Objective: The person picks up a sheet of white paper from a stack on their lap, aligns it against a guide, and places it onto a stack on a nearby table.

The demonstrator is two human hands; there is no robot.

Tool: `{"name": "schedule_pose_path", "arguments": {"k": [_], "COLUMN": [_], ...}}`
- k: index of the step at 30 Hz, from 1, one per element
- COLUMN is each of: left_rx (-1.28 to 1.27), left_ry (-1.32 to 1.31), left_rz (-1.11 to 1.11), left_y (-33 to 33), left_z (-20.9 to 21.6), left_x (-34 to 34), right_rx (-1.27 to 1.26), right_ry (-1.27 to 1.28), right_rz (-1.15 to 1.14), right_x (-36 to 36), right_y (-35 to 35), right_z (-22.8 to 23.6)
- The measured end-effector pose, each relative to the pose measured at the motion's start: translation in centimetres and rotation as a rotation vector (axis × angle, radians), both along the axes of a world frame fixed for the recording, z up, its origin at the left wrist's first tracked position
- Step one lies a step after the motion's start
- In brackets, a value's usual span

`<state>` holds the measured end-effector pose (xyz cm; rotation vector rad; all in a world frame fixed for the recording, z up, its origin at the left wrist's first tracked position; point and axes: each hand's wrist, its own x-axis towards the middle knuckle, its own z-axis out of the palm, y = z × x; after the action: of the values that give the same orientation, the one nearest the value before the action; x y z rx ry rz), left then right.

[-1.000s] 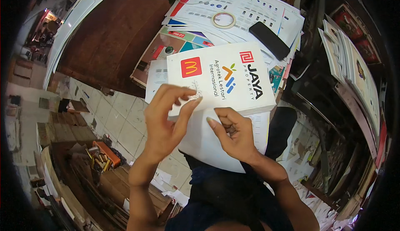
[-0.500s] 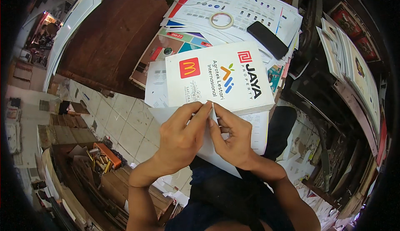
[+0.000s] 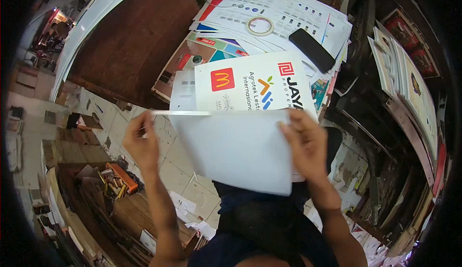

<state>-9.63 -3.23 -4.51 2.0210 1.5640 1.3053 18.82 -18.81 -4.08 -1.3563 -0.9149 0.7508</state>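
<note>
A blank white sheet (image 3: 236, 146) hangs tilted over my lap, somewhat blurred. My right hand (image 3: 307, 139) pinches its upper right corner between thumb and fingers. Out to the left, my left hand (image 3: 143, 139) is closed on the end of a narrow white strip (image 3: 180, 113). This strip runs level along the sheet's top edge; whether it is joined to the sheet there I cannot tell. Just beyond lies a thick stack of white printed boards (image 3: 240, 79) with colourful logos, its near part hidden behind the sheet.
Behind the stack are loose printed papers (image 3: 284, 12), a roll of tape (image 3: 260, 26) and a black phone (image 3: 312, 50). A brown wooden panel (image 3: 130, 40) stands at the left. Upright boards (image 3: 409, 89) lean at the right. An orange tray (image 3: 122, 178) sits lower left.
My hands, together at the sheet's top edge before, have moved apart. The left went left with the strip stretched out; the right went to the sheet's right corner, and the sheet now faces me more broadly.
</note>
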Motion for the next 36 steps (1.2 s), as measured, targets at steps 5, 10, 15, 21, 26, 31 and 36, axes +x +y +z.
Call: {"name": "schedule_pose_path", "arguments": {"k": [5,10,15,21,26,31,36], "left_rx": [-0.242,-0.129,-0.209,0.383,0.768,0.914,0.103], "left_ry": [0.659,0.14,-0.354,-0.085,0.142,0.345,-0.244], "left_rz": [0.594,0.336,-0.636,-0.664,-0.606,-0.568,-0.209], "left_y": [1.9,-0.9,-1.2,1.9,2.4,2.8,1.6], "left_z": [-11.8,-8.0,4.7,9.6,8.9,7.3,1.2], "left_x": [-21.9,-16.0,0.5,3.6,4.9,4.7,4.3], "right_rx": [0.164,0.575,0.885,0.657,0.508,0.096,0.166], "right_ry": [0.094,-0.004,-0.054,-0.477,0.443,0.145,-0.016], "right_rz": [-0.151,-0.138,0.31,-0.237,0.563,0.035,-0.084], "right_x": [8.4,15.5,17.0,17.5,17.2,14.4,14.9], "right_y": [-2.1,-6.2,-5.9,-4.1,-1.7,1.0,1.2], "right_z": [3.2,8.3,10.6,9.1,4.2,1.0,-0.7]}}
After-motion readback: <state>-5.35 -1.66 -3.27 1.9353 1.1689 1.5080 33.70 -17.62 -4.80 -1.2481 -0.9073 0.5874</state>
